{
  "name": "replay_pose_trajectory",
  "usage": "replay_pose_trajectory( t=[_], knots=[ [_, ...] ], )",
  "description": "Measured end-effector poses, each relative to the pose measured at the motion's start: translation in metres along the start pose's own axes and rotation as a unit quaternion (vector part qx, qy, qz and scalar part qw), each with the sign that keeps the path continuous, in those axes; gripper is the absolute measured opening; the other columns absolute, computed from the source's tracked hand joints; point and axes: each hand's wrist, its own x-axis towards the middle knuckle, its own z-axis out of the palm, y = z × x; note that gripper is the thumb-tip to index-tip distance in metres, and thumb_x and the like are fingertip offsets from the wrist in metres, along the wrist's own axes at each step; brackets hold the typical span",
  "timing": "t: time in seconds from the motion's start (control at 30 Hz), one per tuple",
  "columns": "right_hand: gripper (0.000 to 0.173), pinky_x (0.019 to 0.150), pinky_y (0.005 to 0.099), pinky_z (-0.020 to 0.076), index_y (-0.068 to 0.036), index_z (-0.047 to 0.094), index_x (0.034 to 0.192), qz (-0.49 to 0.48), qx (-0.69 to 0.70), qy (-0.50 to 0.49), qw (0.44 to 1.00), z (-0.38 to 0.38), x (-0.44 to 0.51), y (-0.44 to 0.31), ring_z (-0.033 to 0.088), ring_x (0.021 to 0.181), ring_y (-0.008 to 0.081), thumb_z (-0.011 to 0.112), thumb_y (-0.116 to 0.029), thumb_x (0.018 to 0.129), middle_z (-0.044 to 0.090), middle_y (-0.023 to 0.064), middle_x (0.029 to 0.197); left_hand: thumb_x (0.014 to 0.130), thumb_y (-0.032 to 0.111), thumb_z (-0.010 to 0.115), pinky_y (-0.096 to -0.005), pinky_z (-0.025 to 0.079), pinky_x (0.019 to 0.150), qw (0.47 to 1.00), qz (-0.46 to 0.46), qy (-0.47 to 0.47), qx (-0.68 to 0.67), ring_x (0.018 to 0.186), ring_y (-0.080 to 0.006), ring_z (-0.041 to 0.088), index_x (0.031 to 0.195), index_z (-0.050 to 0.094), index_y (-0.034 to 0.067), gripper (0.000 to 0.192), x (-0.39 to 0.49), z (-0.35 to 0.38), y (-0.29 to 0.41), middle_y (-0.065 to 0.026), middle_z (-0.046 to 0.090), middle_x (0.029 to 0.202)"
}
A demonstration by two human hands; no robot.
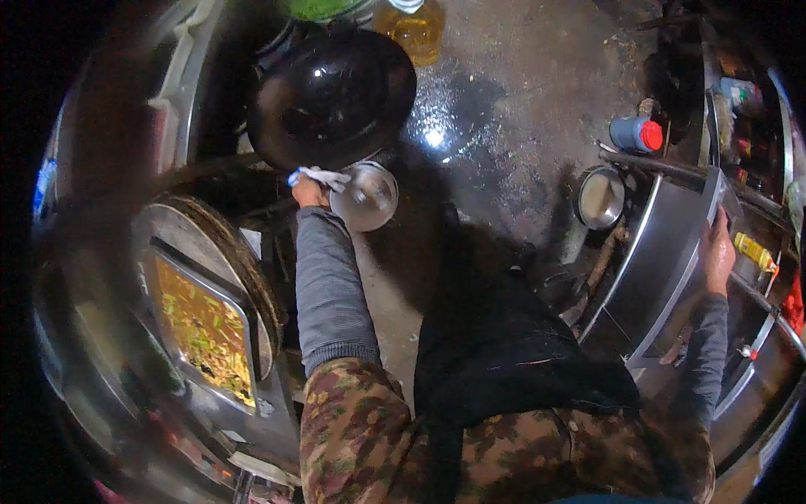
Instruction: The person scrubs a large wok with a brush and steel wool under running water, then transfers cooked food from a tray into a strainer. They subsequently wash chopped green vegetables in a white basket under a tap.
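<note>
In my left hand point(308, 191) is a crumpled white packet or cloth point(324, 177) with a blue end. It is beside a round metal pot point(368, 198), and I cannot tell whether it touches the rim. A large black wok point(330, 94) sits just beyond that hand. On the right, my right hand point(718, 252) lies against the upright edge of a stainless steel counter point(674, 277). Its fingers point away from me, and whether they grip the edge is unclear.
At left, a rectangular metal pan point(204, 327) of yellowish food overlaps a thick round chopping block point(173, 220). An oil jug point(412, 31) stands beyond the wok on wet floor point(478, 113). To the right are a red-capped jug point(633, 134), a metal bowl point(601, 198) and a yellow bottle point(754, 252).
</note>
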Motion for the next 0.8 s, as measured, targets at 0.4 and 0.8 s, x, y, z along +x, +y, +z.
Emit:
replay_pose_trajectory(
  t=[0.4, 0.8],
  knots=[
    [0.049, 0.066, 0.0422, 0.0507, -0.015, 0.046, 0.132, -0.208, 0.062, 0.012, 0.976, 0.004, 0.003, -0.107, 0.064, 0.08, 0.0351, 0.06, -0.015, 0.086, 0.063, 0.0179, 0.106, 0.098, 0.036, 0.04, -0.0398, 0.047, 0.062, 0.992, 0.096, 0.063, 0.059, 0.074, -0.0263, 0.061, 0.103, 0.058, -0.005, 0.045, -0.08, -0.057, -0.039, -0.0153, 0.064, 0.089],
    [0.007, 0.066, 0.0458, 0.0453, -0.002, 0.054, 0.091, -0.422, 0.203, -0.026, 0.883, 0.073, -0.059, -0.21, 0.058, 0.082, 0.0416, 0.051, -0.005, 0.085, 0.057, 0.02, 0.09, 0.094, 0.017, 0.055, -0.0279, 0.041, 0.076, 0.98, 0.041, 0.191, -0.048, 0.083, -0.0097, 0.048, 0.1, 0.055, 0.006, 0.012, -0.399, -0.304, -0.163, 0.0012, 0.055, 0.09]
  ],
)
